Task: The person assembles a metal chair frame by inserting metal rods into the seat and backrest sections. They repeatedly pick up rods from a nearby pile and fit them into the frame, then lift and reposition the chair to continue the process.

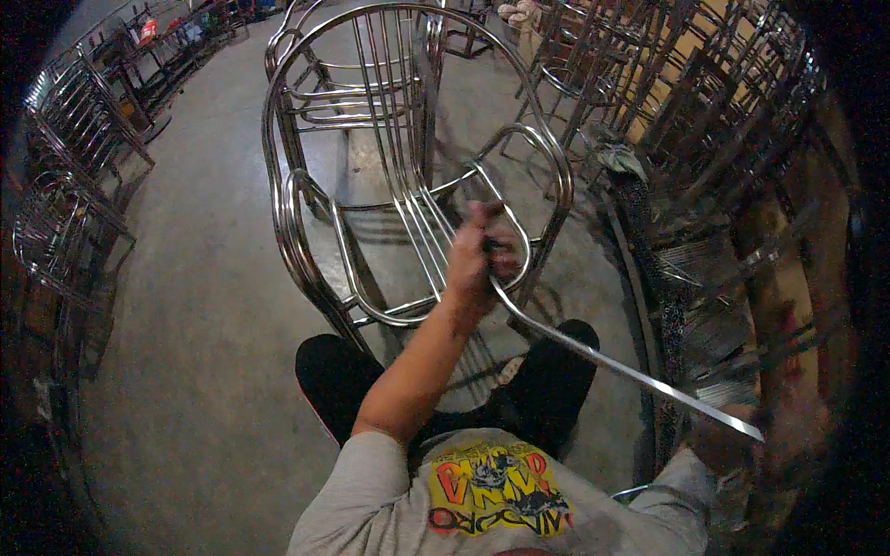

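Observation:
My left hand point(479, 258) is closed round the upper end of a bent shiny metal tube point(616, 362), and motion blurs its fingers. From there the tube slants down to the right and ends in a flat, bright tip. Just beyond the hand stands a metal chair frame point(336, 298) with a rounded back hoop, looped arms and several thin slats running down into the seat. My right arm reaches out to the lower right, past the tube's tip. There my right hand point(795, 417) is dark and smeared, so its fingers do not show clearly.
Another metal chair frame point(348, 82) stands behind the nearest one. Stacked metal frames point(640, 65) crowd the right side, with bundled metal pieces point(709, 320) lower down. More chair frames point(69, 199) line the left. My black-clad knees point(336, 375) flank the near floor point(199, 306).

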`<act>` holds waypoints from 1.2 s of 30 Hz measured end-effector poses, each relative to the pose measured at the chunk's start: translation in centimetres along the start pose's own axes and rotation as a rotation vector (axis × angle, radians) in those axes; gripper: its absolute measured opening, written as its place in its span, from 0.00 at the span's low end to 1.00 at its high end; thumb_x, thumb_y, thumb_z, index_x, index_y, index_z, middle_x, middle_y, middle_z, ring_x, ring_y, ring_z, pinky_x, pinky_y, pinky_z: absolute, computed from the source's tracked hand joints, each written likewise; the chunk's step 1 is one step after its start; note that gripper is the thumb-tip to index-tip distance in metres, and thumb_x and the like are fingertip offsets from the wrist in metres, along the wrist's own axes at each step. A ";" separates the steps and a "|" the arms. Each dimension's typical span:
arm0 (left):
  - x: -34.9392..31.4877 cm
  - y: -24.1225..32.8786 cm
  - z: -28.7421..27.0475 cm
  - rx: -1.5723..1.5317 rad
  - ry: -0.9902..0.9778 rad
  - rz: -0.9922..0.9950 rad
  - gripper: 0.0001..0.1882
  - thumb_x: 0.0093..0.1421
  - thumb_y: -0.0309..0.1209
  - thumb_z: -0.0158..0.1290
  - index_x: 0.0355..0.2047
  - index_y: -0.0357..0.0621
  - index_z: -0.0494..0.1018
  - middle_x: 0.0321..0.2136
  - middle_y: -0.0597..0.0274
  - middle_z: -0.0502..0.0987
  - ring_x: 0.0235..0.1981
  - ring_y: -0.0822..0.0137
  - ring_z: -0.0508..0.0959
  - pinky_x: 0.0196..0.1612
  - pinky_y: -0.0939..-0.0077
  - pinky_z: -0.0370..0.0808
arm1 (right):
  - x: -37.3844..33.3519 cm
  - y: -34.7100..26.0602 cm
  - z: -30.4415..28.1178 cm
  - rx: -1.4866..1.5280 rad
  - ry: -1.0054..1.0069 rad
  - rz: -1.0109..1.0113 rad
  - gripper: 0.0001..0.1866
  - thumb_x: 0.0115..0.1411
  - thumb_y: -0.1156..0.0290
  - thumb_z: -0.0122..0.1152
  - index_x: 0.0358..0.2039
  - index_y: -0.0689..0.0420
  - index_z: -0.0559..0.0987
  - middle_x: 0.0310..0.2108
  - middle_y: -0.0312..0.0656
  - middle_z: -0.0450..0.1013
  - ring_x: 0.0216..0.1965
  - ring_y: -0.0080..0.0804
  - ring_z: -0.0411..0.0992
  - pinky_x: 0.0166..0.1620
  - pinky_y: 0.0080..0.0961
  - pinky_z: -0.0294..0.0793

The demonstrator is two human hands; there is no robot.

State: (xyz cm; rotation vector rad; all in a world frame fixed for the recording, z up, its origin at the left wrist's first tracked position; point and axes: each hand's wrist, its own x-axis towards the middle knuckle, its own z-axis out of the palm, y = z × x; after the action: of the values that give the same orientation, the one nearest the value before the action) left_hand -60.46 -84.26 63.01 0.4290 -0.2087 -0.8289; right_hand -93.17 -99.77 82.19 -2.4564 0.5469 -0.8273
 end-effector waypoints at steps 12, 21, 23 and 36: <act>11.5 1.4 -13.2 1.286 0.486 0.666 0.26 0.68 0.51 0.42 0.34 0.36 0.68 0.25 0.48 0.74 0.26 0.53 0.73 0.32 0.61 0.69 | 0.8 9.7 21.7 0.614 -1.106 0.874 0.20 0.66 0.61 0.54 0.52 0.60 0.72 0.28 0.35 0.71 0.24 0.21 0.67 0.25 0.19 0.69; 18.8 2.8 -15.4 1.673 0.607 0.437 0.19 0.69 0.45 0.40 0.43 0.40 0.64 0.33 0.31 0.76 0.38 0.30 0.75 0.39 0.39 0.68 | 6.4 9.1 26.1 0.678 -1.026 0.852 0.18 0.66 0.62 0.53 0.51 0.58 0.70 0.24 0.33 0.66 0.16 0.18 0.62 0.16 0.18 0.60; 20.3 3.0 -15.5 1.626 0.651 0.493 0.20 0.69 0.46 0.40 0.44 0.40 0.64 0.33 0.30 0.76 0.38 0.29 0.74 0.40 0.39 0.68 | 7.8 9.1 26.7 0.645 -1.053 0.831 0.17 0.66 0.63 0.53 0.52 0.57 0.70 0.22 0.31 0.65 0.16 0.17 0.60 0.15 0.17 0.59; 24.4 4.4 -17.9 1.536 0.605 0.716 0.21 0.70 0.44 0.38 0.42 0.35 0.66 0.34 0.32 0.74 0.41 0.29 0.72 0.42 0.44 0.67 | 13.5 9.2 28.2 0.572 -1.031 0.808 0.17 0.66 0.65 0.53 0.51 0.61 0.71 0.23 0.31 0.65 0.18 0.17 0.60 0.19 0.16 0.60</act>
State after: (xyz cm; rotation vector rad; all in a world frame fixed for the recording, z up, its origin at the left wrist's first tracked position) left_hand -35.24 -94.83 49.26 1.8714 -0.3751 0.3537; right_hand -67.09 -105.06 63.38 -1.5689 0.6646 0.5370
